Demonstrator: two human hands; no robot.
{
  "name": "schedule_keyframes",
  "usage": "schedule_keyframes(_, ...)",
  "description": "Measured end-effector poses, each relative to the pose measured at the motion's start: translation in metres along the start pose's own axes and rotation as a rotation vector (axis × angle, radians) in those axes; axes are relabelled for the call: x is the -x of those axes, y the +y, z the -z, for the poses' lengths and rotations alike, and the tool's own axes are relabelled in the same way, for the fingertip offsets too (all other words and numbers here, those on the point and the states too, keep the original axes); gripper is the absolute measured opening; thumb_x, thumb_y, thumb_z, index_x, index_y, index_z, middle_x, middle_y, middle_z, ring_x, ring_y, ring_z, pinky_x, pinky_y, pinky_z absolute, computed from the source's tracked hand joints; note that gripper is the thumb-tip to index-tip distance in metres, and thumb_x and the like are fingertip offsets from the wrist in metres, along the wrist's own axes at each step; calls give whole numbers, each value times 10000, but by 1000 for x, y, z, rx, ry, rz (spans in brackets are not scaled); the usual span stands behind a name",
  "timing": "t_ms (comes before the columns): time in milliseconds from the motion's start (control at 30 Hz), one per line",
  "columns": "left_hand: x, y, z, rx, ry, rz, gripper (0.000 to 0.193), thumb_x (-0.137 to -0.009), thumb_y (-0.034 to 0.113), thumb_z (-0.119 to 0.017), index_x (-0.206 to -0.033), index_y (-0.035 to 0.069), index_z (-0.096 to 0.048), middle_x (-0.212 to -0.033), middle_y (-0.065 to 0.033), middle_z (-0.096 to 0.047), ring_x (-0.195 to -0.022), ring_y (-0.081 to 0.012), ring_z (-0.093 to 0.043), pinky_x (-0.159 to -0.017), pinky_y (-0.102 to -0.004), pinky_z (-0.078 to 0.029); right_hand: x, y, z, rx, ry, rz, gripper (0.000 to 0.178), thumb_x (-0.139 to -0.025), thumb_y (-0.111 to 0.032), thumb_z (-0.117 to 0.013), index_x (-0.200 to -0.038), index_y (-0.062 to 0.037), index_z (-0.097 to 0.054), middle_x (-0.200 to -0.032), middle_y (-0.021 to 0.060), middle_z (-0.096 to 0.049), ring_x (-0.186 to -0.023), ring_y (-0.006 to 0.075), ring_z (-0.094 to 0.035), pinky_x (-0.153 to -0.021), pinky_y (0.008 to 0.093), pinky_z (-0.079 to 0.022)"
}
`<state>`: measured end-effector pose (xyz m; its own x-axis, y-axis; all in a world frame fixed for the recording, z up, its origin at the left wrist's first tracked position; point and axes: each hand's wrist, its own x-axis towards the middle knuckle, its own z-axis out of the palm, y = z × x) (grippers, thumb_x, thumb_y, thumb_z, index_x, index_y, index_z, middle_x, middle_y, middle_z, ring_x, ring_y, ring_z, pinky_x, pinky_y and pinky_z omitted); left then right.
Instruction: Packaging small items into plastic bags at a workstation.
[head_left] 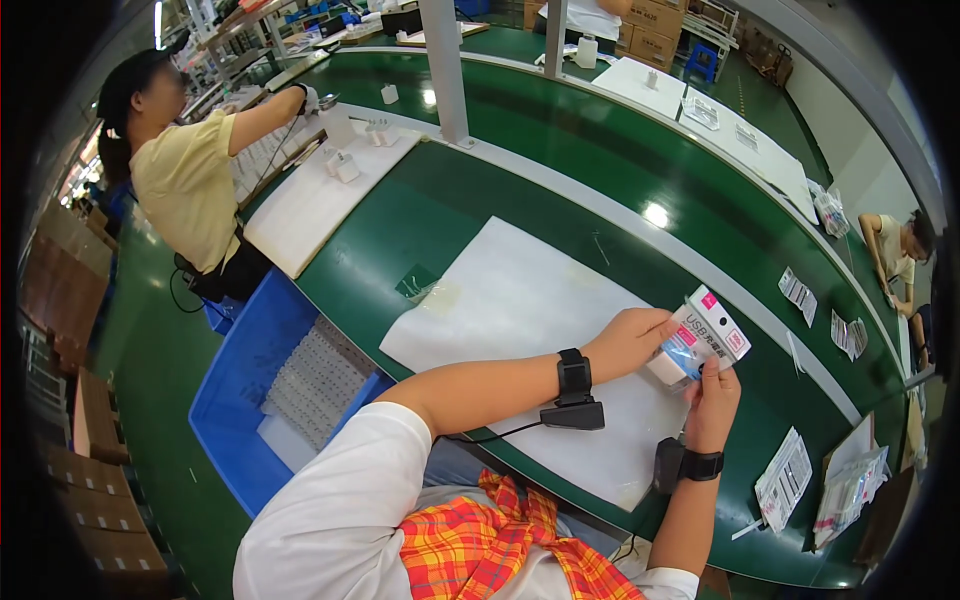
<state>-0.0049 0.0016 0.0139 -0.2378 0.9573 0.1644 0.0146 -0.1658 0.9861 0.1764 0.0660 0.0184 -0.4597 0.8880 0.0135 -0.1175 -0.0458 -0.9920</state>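
A small white charger (668, 366) sits half inside a clear packet (708, 338) with a pink and white card, held up over the white mat (520, 300) on the green belt (600, 160). The left hand (632, 340) pinches the charger and the packet's lower end between thumb and fingers. The right hand (714, 400) comes up from below, its fingertips closed on the packet's near edge.

The step in hand looks like bagging: the charger going into the packet, not yet seated. The next move would call for the right hand to hold the mouth steady while the left pushes the charger home, squarely, so the film does not crease.

To the left, a blue bin (240, 400) holds a tray of small white parts (315, 385). More packets (783, 478) lie on the belt to the right. Another worker (190, 180) stands at a farther mat.

The packet's mouth is hidden behind the fingers, so I cannot tell how far in the charger is; it may be part of the way. The bin's near end is cut off by the shoulder.
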Motion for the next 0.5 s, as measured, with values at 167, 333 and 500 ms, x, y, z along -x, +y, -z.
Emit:
schedule_keyframes(167, -17, -10, 10, -410, 30, -369, 161, -930, 160, -593, -1026, 90, -701, -874, -51, -648, -905, -222, -546, -800, -352, -433, -35, 12, 35, 162, -85, 238, 181, -965, -124, -564, -1001, 21, -665, -866, 63, -672, -791, 141, -611, -718, 272, -474)
schedule_keyframes(333, -8, -17, 29, -911, -423, -307, 183, -864, 125, -620, -1023, 141, -709, -930, -22, -624, -997, -242, -517, -867, -392, -373, 0, -24, 40, 1166, -418, 512, 222, -788, -22, -629, -999, 1, -695, -999, 154, -694, -966, 281, -642, -851, 356, -481)
schedule_keyframes(500, 4, -18, 9, -954, -385, -391, 221, -833, 111, -620, -1026, 184, -699, -1037, 10, -593, -1042, -217, -510, -889, -405, -342, 31, -25, -28, 1314, -327, 455, 232, -739, -20, -659, -965, -23, -710, -902, 165, -663, -873, 331, -632, -779, 373, -495)
